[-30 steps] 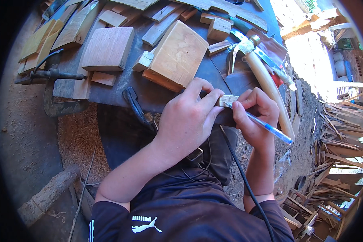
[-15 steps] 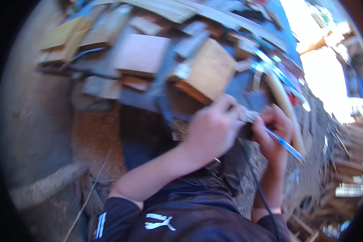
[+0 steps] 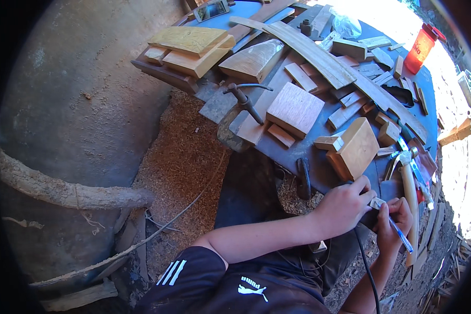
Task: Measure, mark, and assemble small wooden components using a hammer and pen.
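Close together at the near right edge of the work table [image 3: 271, 147] are my two hands. My left hand [image 3: 345, 205] is closed, its fingertips pinching a small pale piece [image 3: 377, 203] whose kind I cannot make out. My right hand [image 3: 390, 221] is closed round a blue pen [image 3: 401, 235], which slants down to the right, and its fingers also meet the pale piece. Just beyond my left hand lies a thick wooden block [image 3: 357, 149] with smaller offcuts beside it. A hammer [image 3: 408, 204] with a long wooden handle lies to the right of my right hand.
A metal clamp [image 3: 240, 102] grips the table's left edge. Several boards, including a square block [image 3: 296, 109] and a long strip [image 3: 319, 55], cover the top. A red bottle [image 3: 420, 49] and a phone [image 3: 211, 10] sit at the far side. A black cable [image 3: 366, 267] hangs by my right forearm.
My view has swung left, so the table and both hands appear further right and lower, and the picture is sharper. Both hands stay together on the pale piece, the pen still in the right.
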`<action>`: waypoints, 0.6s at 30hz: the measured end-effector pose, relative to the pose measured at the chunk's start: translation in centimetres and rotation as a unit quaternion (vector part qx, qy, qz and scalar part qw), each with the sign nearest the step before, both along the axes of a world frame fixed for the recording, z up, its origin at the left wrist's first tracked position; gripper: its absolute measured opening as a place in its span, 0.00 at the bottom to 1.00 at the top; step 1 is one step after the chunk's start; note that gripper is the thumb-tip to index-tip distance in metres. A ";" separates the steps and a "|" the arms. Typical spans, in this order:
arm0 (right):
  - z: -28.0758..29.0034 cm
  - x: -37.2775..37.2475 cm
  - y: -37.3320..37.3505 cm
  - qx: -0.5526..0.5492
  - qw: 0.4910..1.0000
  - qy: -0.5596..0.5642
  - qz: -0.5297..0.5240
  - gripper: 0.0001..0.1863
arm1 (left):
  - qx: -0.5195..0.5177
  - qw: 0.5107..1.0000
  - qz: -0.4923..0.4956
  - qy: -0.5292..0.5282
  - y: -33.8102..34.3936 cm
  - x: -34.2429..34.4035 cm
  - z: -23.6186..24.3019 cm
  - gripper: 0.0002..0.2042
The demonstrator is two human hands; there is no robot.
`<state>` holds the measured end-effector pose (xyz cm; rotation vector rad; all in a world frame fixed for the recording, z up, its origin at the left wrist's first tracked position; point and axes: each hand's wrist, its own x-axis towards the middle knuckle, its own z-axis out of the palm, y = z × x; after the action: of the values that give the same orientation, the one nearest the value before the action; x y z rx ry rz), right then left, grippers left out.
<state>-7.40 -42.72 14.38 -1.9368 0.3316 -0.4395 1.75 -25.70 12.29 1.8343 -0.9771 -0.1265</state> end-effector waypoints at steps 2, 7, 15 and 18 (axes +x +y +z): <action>-0.2 -0.2 -0.2 -0.031 0.999 -0.017 0.016 0.13 | 0.002 1.000 0.000 -0.002 0.1 0.0 0.0 0.12; 0.5 0.0 0.5 0.001 1.000 -0.002 -0.016 0.13 | -0.002 1.000 -0.003 0.001 -0.2 0.1 0.0 0.12; 0.1 0.0 0.2 -0.003 1.000 -0.005 -0.009 0.13 | 0.005 1.000 -0.005 0.006 -0.1 0.1 0.1 0.13; 0.0 -0.4 -0.2 -0.009 1.000 -0.007 0.001 0.14 | 0.002 1.000 -0.007 0.008 0.0 0.1 0.2 0.13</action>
<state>-7.77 -42.87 14.38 -1.9506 0.3185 -0.4566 1.82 -25.74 12.48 1.8280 -0.9787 -0.1512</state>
